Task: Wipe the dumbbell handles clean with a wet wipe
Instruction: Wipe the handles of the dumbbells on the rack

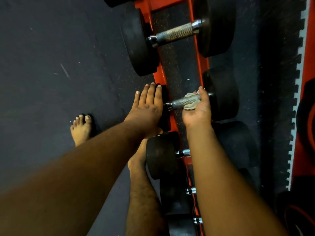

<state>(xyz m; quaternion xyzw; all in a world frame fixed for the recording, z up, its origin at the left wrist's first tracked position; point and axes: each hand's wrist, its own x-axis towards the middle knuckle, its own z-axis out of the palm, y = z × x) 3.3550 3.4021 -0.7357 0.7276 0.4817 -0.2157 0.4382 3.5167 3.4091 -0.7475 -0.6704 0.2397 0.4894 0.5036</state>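
A row of black dumbbells lies across an orange rack [204, 65]. My right hand [198, 109] grips the knurled metal handle [180, 101] of the middle dumbbell [221, 92], with a grey wet wipe [190, 106] wrapped round the handle under the fingers. My left hand [148, 106] rests flat, fingers straight, on that dumbbell's left weight head [165, 97]. A larger dumbbell [177, 32] with a bare knurled handle sits further up the rack.
More dumbbells [162, 155] fill the rack nearer to me, partly hidden by my right forearm. My bare feet [81, 128] stand on the dark rubber floor to the left. A jagged mat edge [296, 99] and red-black gear lie at the right.
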